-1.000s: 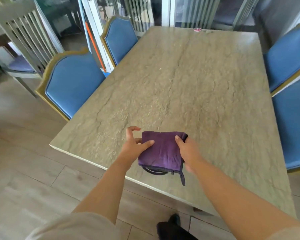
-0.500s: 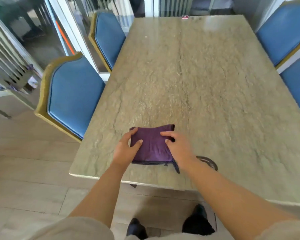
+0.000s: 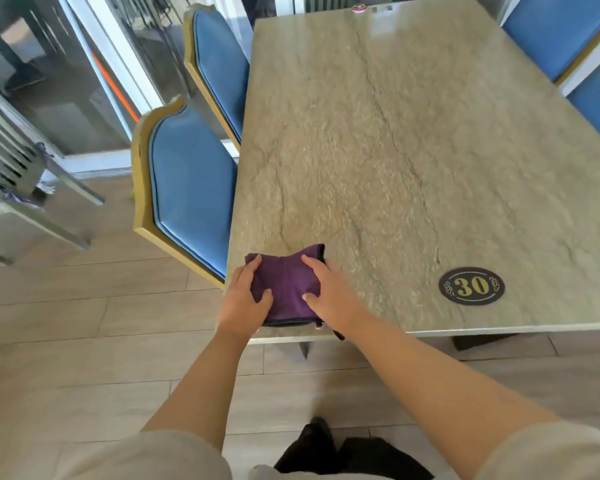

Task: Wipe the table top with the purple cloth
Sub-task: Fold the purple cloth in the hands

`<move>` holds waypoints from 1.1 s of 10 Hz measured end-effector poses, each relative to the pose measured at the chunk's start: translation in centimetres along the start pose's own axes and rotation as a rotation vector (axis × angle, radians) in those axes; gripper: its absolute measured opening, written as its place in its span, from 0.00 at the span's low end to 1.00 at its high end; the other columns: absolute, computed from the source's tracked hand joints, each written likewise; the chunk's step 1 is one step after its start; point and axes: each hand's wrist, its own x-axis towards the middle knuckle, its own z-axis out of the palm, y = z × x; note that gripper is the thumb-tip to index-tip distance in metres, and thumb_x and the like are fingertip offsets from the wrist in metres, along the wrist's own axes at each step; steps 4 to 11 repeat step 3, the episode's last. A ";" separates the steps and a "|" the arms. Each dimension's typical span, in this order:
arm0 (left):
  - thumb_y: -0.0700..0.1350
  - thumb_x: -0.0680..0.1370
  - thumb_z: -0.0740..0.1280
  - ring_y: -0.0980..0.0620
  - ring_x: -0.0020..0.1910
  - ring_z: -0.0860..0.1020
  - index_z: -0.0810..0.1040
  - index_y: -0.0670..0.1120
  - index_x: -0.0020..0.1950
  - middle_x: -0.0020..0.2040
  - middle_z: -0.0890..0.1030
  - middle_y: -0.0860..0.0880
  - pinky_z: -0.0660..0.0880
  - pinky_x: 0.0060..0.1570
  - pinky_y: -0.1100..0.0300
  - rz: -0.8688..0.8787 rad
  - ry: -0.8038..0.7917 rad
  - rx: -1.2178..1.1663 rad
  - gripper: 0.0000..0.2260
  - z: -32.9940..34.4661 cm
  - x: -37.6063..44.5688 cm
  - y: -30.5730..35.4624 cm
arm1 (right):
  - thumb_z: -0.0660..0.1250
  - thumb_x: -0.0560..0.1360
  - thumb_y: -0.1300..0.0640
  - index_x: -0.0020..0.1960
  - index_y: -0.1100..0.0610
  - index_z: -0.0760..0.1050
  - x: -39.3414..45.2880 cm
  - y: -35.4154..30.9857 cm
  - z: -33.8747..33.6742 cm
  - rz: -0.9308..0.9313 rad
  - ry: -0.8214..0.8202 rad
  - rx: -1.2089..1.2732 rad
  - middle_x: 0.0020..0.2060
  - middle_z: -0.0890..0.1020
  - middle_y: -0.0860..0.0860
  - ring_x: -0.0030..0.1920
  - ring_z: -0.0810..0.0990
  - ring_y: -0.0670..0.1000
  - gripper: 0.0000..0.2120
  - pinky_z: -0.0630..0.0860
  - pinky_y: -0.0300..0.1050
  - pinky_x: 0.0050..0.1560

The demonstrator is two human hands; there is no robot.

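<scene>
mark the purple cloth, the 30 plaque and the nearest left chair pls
cloth (image 3: 286,289): head view, bare middle of the fold between the two hands.
30 plaque (image 3: 471,286): head view, on the gold numerals.
chair (image 3: 191,188): head view, centre of the blue backrest pad.

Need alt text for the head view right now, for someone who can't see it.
Both hands, left hand and right hand, press a folded purple cloth flat on the near left corner of a stone-patterned table top. An oval "30" plaque lies to the right; blue chairs flank the table.
</scene>
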 end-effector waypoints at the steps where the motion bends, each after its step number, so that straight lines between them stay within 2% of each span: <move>1: 0.49 0.79 0.64 0.50 0.57 0.75 0.58 0.55 0.77 0.71 0.62 0.53 0.75 0.49 0.56 -0.021 -0.060 0.230 0.28 -0.5 -0.2 -0.3 | 0.66 0.76 0.57 0.76 0.46 0.56 0.0 -0.1 0.8 0.064 -0.024 -0.189 0.72 0.60 0.49 0.53 0.78 0.54 0.32 0.77 0.51 0.54; 2: 0.56 0.78 0.61 0.50 0.53 0.71 0.59 0.58 0.77 0.66 0.59 0.51 0.74 0.46 0.56 -0.064 -0.019 0.523 0.27 -0.6 -0.9 0.4 | 0.64 0.78 0.50 0.76 0.42 0.53 -0.1 0.0 1.0 0.113 -0.029 -0.397 0.72 0.56 0.51 0.50 0.79 0.56 0.31 0.78 0.51 0.49; 3: 0.57 0.76 0.61 0.48 0.61 0.66 0.63 0.57 0.75 0.64 0.61 0.49 0.69 0.60 0.52 0.000 0.096 0.714 0.26 -0.3 -1.0 1.1 | 0.63 0.78 0.47 0.75 0.41 0.54 -0.1 0.0 0.4 0.137 -0.062 -0.443 0.71 0.52 0.54 0.52 0.79 0.58 0.30 0.78 0.51 0.49; 11: 0.57 0.76 0.61 0.48 0.61 0.66 0.63 0.57 0.75 0.64 0.61 0.49 0.69 0.60 0.52 0.000 0.096 0.714 0.26 -0.3 -1.0 1.1 | 0.63 0.78 0.47 0.75 0.41 0.54 -0.1 0.0 0.4 0.137 -0.062 -0.443 0.71 0.52 0.54 0.52 0.79 0.58 0.30 0.78 0.51 0.49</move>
